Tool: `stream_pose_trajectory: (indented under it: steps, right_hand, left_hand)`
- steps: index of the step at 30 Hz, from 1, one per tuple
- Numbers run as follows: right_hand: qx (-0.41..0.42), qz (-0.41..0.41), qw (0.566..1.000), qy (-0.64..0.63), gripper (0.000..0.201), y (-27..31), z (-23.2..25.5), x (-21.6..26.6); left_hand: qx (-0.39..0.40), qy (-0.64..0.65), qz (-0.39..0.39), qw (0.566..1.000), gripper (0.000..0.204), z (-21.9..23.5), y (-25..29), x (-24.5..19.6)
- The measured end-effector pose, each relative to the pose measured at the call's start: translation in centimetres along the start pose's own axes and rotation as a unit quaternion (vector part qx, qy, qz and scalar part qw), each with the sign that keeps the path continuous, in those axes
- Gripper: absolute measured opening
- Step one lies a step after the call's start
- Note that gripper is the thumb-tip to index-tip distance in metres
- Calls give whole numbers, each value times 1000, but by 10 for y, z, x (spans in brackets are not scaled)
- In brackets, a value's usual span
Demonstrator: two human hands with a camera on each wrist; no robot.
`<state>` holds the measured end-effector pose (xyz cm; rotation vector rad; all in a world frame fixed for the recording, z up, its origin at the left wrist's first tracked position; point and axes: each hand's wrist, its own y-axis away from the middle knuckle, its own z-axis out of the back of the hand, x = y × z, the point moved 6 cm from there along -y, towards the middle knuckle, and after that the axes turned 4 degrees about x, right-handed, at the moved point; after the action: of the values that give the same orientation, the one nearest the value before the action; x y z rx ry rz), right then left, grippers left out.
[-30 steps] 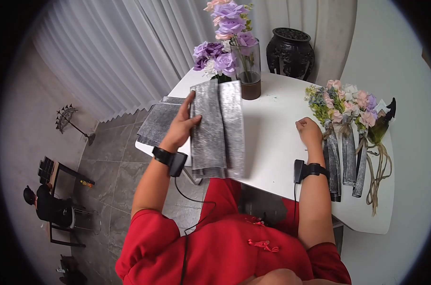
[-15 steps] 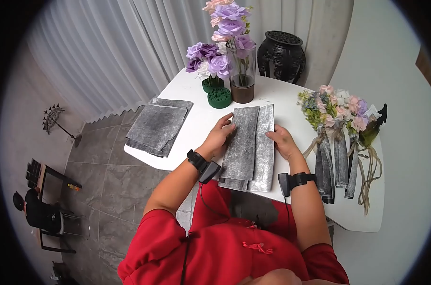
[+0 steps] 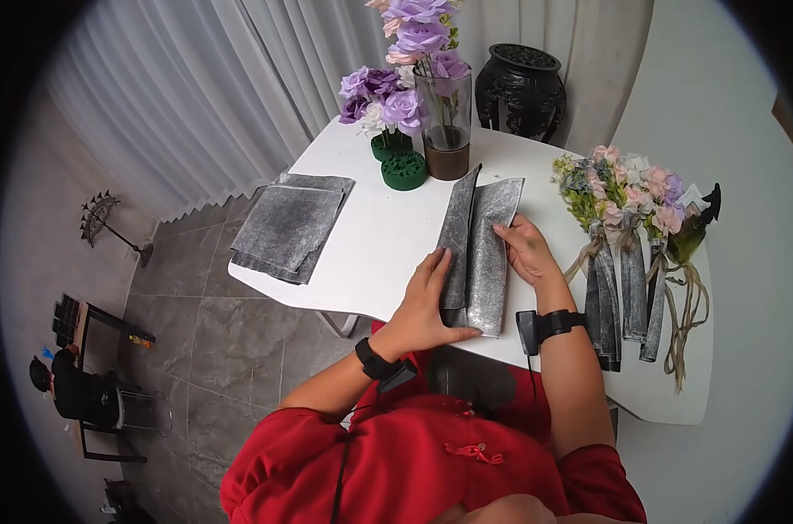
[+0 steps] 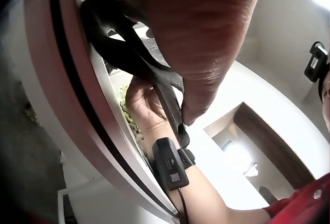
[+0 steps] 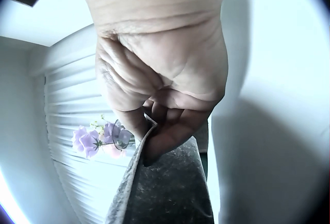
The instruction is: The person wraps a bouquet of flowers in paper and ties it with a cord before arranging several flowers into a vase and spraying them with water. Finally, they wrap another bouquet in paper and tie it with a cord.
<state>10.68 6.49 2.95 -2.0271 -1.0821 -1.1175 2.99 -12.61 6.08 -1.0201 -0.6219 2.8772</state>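
Note:
A folded grey sheet (image 3: 491, 262) with a silvery surface stands partly lifted over the table's front edge, its darker left flap (image 3: 456, 240) tilted up. The left hand (image 3: 424, 307) is at its lower left, fingers along the flap and thumb stretched across the bottom edge. At the right edge the right hand (image 3: 529, 251) pinches the sheet between thumb and fingers. In the right wrist view, the right hand (image 5: 165, 80) grips the sheet's edge (image 5: 129, 185). The left hand (image 4: 201, 33) looms close in the left wrist view, dark folded material (image 4: 167, 103) beside its thumb.
Grey sheets (image 3: 290, 223) lie stacked at the table's left. Green foam blocks (image 3: 404, 171) with purple flowers and a glass vase (image 3: 447, 131) stand at the back. Small wrapped bouquets (image 3: 628, 196) and loose twine (image 3: 680, 341) lie on the right.
The left hand has come from the left of the table to the sheet's lower left. The right hand has taken hold of the right edge. The sheet has moved right, its flap now tilted open.

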Motion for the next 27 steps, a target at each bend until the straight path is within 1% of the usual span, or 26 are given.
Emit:
stream_pose_trajectory:
  steps: [1, 2, 4, 5, 6, 7, 9, 11, 13, 14, 15, 17, 18, 19, 20, 21, 23, 24, 26, 27]
  right_hand:
    - [3, 1, 1000, 1, 26, 0, -1, 1]
    - [4, 0, 1000, 0, 26, 1, -2, 2]
    - [7, 2, 1000, 0, 25, 2, -5, 3]
    - [8, 1, 1000, 1, 25, 2, -5, 3]
    - [2, 1, 1000, 0, 26, 2, -5, 3]
    - [-4, 1, 1000, -2, 26, 2, -3, 3]
    - [-13, -4, 1000, -3, 27, 2, 3, 3]
    - [-22, -9, 1000, -4, 27, 1, 7, 3]
    - [-29, -6, 999, -23, 31, 1, 9, 4]
    - [-27, -8, 999, -24, 31, 2, 10, 5]
    - [-21, -16, 999, -23, 33, 3, 10, 5]
    - [-13, -24, 999, -21, 34, 3, 14, 7]
    - [-17, -18, 999, -20, 36, 3, 17, 8]
    - [-22, -13, 999, -20, 38, 4, 19, 9]
    - [-20, -14, 1000, -20, 38, 4, 18, 9]
    - [-19, -22, 999, -20, 38, 5, 17, 9]
    - [-16, -32, 999, -21, 38, 8, 14, 9]
    - [-4, -47, 999, -17, 36, 9, 11, 8]
    - [10, -62, 998, -12, 34, 9, 10, 6]
    - [16, -77, 997, 18, 32, 9, 13, 4]
  left_hand:
    - [-6, -14, -15, 1000, 123, 0, 3, -4]
    - [-16, -24, -12, 1000, 119, 1, 5, -7]
    - [-8, -21, -17, 1000, 116, 0, 7, -3]
    - [0, -16, -25, 1000, 113, -1, 8, 0]
    - [3, -4, -8, 1000, 104, -1, 9, 11]
    - [2, -4, -8, 1000, 104, 0, 11, 18]
    - [19, 81, 19, 996, 100, 3, 12, 28]
    - [19, 91, 13, 996, 99, 12, 18, 32]
    - [30, 216, 35, 975, 98, 17, 21, 43]
    - [20, 286, 76, 955, 95, 17, 25, 50]
    - [19, 241, 117, 963, 84, 20, 29, 57]
    - [-3, 408, 111, 906, 63, 18, 28, 57]
    - [-4, 408, 111, 906, 63, 21, 29, 57]
    - [-11, 462, 198, 865, 53, 20, 34, 65]
    - [-17, 509, 284, 812, 44, 17, 41, 73]
    - [-19, 509, 286, 812, 44, 13, 43, 78]
    - [-88, 494, 257, 826, 31, 11, 40, 87]
    - [-90, 494, 257, 826, 31, 9, 39, 87]
    - [-280, 478, 219, 803, 23, 28, 42, 88]
    - [-336, 440, 215, 805, 21, 43, 45, 89]
